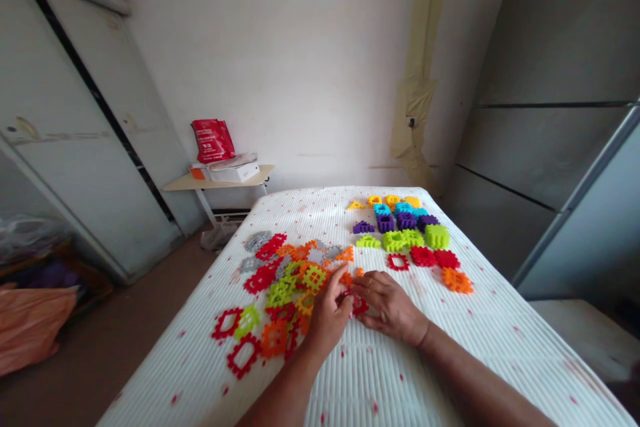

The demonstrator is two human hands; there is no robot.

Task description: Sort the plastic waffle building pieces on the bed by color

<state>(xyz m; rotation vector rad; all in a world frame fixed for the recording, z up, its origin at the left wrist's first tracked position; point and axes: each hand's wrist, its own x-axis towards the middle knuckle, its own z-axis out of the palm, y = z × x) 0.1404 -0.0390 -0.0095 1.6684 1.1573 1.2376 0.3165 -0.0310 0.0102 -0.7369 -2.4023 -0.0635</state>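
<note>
My left hand [329, 312] and my right hand [387, 303] meet over the white ribbed cloth [400, 373], both with fingers pinched on a red interlocking plastic tile [358, 305] held between them. A loose heap of flat tiles [280, 287] in red, orange, lime and grey lies just left of my hands. Beyond my right hand stand sorted stacks by colour: yellow [390, 201], blue [400, 209], purple [405, 221], lime [415, 238], red [430, 257] and orange [457, 280].
The cloth-covered table reaches toward a white wall. A small side table [215, 181] with a red bag [213, 140] and a white box stands behind it on the left. White cabinet doors [75, 147] line the left side; grey panels [550, 147] the right. An orange bag [30, 323] lies on the floor.
</note>
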